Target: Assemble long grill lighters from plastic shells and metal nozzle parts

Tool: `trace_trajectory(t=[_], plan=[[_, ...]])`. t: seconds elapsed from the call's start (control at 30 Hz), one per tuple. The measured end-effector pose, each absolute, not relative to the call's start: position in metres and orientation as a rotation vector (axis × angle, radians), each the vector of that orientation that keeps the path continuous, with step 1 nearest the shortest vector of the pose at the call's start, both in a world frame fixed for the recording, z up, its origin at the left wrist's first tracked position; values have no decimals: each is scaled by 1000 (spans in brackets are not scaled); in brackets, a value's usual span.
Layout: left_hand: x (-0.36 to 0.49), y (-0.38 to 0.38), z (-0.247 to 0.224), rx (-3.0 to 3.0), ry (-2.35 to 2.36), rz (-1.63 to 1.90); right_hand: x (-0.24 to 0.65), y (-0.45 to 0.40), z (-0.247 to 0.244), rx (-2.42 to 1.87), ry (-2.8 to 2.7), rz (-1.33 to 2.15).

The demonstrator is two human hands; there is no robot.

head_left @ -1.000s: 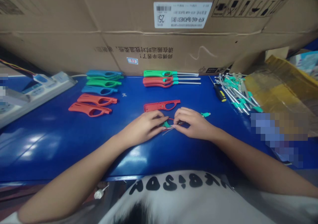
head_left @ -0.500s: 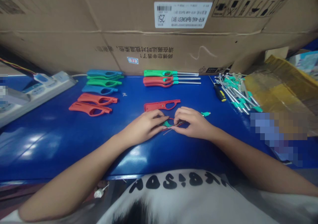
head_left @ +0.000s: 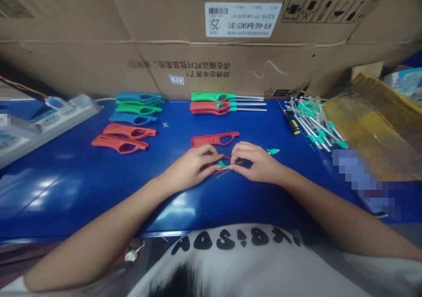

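Note:
Between my hands lies a red lighter casing half [head_left: 226, 157] with a green trigger [head_left: 222, 164] in it, mostly covered by fingers. My left hand [head_left: 194, 163] is closed on its left end, thumb and fingertips beside the trigger. My right hand [head_left: 259, 163] pinches at the casing's right part; what sits between its fingertips is too small to make out. A thin wire [head_left: 223, 174] sticks out below the casing near the right thumb. Just beyond the hands rests another red casing half [head_left: 214, 139], its inner side up. A green-ended piece [head_left: 273, 151] pokes out behind my right hand.
Red, green and blue casing halves [head_left: 130, 131] lie at left. Assembled lighters with metal tubes [head_left: 227, 107] lie at the back. On the right are a screwdriver [head_left: 292, 123], a pile of metal tubes [head_left: 316, 125] and a taped bag [head_left: 359, 112]. A power strip [head_left: 52, 119] stands far left.
My right fingertips have shifted slightly at the casing, and a little more of the green trigger and red edge shows. My left hand has hardly moved.

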State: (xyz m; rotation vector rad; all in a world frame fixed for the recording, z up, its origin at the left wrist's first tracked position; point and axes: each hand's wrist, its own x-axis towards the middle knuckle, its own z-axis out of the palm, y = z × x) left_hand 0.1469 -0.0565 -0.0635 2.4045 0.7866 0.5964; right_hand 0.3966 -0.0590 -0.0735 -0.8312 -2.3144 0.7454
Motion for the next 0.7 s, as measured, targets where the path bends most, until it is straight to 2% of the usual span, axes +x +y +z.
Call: trace_trajectory(t=[0.7], plan=[[146, -54, -65, 2355, 775, 624, 402, -59, -64, -878, -2295, 945]])
